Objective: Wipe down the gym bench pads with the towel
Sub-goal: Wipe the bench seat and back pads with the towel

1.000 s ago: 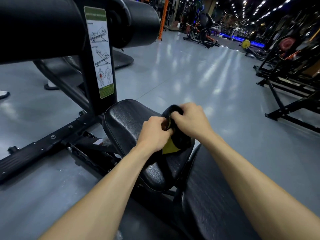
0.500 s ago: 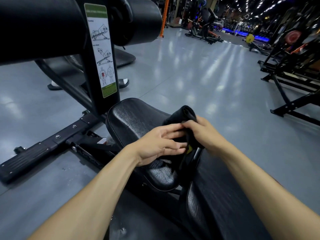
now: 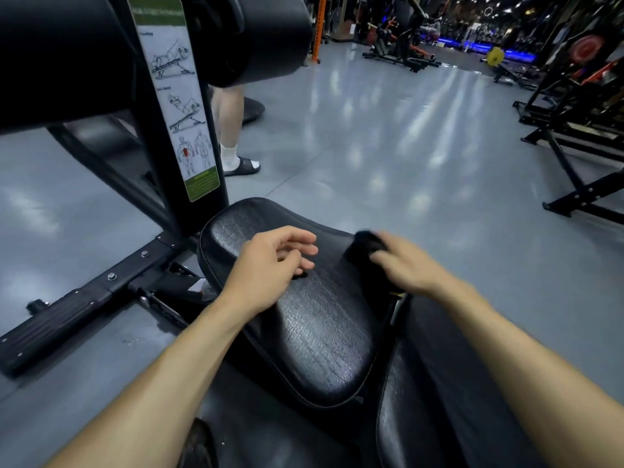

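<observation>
Towel (image 3: 366,246) bunched under right hand (image 3: 410,265), on seat pad (image 3: 314,329)

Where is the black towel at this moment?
In the head view, the towel is under the right hand, on the right edge of the small seat pad, across from the open left hand.

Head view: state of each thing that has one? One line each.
Left hand: open, empty, fingers loosely curled over the seat pad.
Right hand: motion-blurred, gripping the towel.
Black bunched cloth towel: bunched, pressed at the seat pad's right edge.
Black cracked vinyl seat pad: bare; wetness cannot be told.
Black round roller pad: mounted on the post, untouched.
</observation>
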